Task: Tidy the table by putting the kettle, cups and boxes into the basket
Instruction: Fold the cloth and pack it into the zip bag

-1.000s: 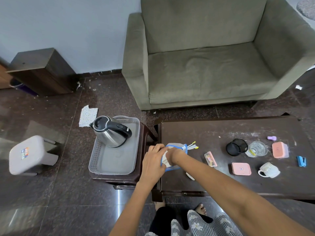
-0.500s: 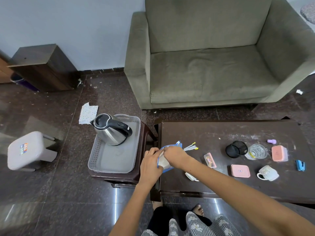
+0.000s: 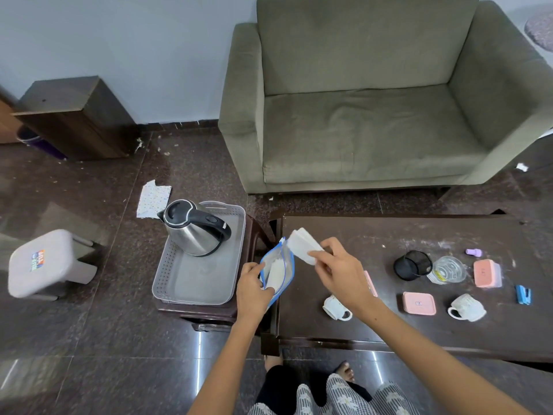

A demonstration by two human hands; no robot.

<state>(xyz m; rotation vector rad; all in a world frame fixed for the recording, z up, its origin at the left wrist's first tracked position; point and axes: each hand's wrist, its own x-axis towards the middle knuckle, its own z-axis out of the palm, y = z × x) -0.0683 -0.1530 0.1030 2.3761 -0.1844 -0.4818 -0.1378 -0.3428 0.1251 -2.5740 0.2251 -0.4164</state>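
Dark table (image 3: 419, 330) w/ 2 cups (image 3: 335, 307), 2 pink boxes (image 3: 419, 303), glass. Kettle (image 3: 194, 229) in basket (image 3: 191, 280) on side stand, sofa (image 3: 374, 121) behind. L hand (image 3: 253, 290) grips pouch (image 3: 276, 272); R hand (image 3: 339, 272) pinches white pack (image 3: 303, 245).

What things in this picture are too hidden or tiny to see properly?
All from the head view:
- Small pink box: mostly hidden behind the right hand.
- What is inside the blue-edged pouch: the left hand covers its lower part.
- Writing on the pink box lid: too small to read.
- Round purple thing: cut off by the right edge.
- Sticker on the stool: too small to read.
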